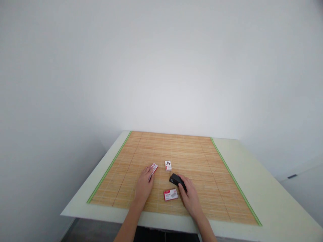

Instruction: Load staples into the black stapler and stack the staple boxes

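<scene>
Green-edged mat (pixel 202 158) on pale table (pixel 254 174), bare white walls (pixel 161 67) behind. Left hand (pixel 143 185) flat, fingers stretched, tips touching box (pixel 153 167) at mid-mat. Right hand (pixel 191 195) closed over stapler (pixel 175 179) beside it. Second box (pixel 168 165) upright beyond; third box (pixel 171 194) flat between hands.

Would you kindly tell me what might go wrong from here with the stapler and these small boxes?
The right hand on the black stapler might knock over the upright box just beyond it. The left hand touches only an end of the red-and-white box, which might slip.
</scene>
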A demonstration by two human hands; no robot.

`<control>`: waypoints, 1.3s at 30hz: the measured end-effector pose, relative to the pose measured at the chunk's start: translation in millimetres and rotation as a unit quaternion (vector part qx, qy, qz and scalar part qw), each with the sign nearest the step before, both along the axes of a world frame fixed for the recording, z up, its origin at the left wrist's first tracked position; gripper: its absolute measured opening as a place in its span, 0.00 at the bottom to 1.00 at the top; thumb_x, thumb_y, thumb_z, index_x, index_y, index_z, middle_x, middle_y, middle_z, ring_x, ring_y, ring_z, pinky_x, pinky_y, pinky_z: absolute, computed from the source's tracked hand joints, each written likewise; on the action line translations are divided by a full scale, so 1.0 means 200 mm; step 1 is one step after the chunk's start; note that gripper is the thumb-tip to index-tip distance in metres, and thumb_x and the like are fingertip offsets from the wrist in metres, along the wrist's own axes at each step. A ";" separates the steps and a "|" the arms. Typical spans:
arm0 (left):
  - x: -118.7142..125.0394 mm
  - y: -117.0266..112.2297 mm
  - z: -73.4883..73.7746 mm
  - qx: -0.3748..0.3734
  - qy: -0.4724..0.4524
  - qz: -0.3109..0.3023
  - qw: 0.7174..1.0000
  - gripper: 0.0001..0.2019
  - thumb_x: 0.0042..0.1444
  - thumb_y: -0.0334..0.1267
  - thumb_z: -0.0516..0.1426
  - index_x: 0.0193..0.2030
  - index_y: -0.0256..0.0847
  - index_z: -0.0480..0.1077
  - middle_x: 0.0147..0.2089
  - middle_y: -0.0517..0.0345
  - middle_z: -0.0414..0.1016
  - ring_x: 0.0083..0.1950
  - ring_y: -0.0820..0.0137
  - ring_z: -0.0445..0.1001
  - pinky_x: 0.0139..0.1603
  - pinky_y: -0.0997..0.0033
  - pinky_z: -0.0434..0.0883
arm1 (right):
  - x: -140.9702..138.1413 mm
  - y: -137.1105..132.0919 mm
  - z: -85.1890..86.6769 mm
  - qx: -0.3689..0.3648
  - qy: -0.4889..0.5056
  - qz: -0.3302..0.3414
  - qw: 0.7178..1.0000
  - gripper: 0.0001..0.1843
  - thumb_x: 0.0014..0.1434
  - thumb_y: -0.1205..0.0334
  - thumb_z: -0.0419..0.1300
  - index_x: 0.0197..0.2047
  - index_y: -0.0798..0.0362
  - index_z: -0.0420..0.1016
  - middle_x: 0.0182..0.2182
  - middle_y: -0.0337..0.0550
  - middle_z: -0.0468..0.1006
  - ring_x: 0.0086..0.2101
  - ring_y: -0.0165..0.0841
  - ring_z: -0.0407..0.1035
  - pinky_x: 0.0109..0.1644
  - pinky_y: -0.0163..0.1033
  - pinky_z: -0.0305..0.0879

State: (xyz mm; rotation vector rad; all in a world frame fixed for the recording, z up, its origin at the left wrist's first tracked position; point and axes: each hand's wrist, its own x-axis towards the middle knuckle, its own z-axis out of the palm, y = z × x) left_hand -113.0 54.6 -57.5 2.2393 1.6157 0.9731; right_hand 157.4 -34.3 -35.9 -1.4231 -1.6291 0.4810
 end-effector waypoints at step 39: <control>-0.14 0.01 0.20 -0.023 0.103 0.007 0.994 0.26 0.63 0.31 0.53 0.67 0.55 0.67 0.68 0.54 0.70 0.70 0.56 0.64 0.75 0.31 0.33 | 0.02 -0.01 -0.02 0.005 0.046 -0.030 0.998 0.22 0.72 0.49 0.53 0.64 0.44 0.72 0.60 0.49 0.75 0.60 0.46 0.68 0.66 0.59 0.64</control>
